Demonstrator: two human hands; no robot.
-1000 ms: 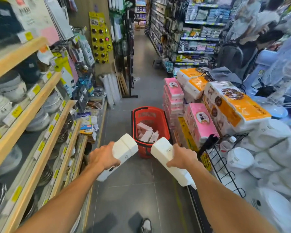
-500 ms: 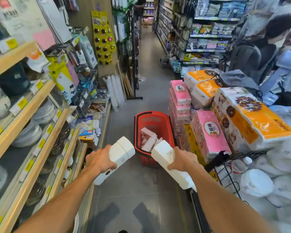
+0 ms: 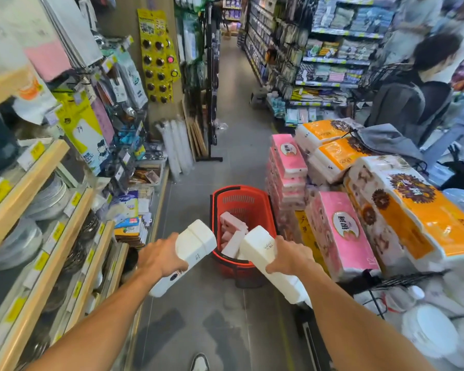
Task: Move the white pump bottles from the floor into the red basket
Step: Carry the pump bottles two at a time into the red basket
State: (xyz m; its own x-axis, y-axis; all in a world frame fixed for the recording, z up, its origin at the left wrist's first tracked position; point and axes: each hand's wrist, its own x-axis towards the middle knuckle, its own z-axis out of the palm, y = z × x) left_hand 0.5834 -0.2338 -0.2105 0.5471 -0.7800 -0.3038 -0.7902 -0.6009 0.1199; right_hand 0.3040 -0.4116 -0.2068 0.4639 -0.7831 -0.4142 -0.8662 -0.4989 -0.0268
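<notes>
White pump bottles [image 3: 192, 250], one wrapped tight in the left hand [image 3: 160, 259] and one in the right hand [image 3: 285, 259], hang by the near rim of the red basket [image 3: 241, 203], and let go too soon they could hit it and fall.

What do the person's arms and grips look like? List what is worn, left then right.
Left arm: bare as far as the frame shows, no sleeve, no watch or band at the wrist. Left grip: ungloved, no ring visible. Right arm and right grip: the same, bare and unadorned.
</notes>
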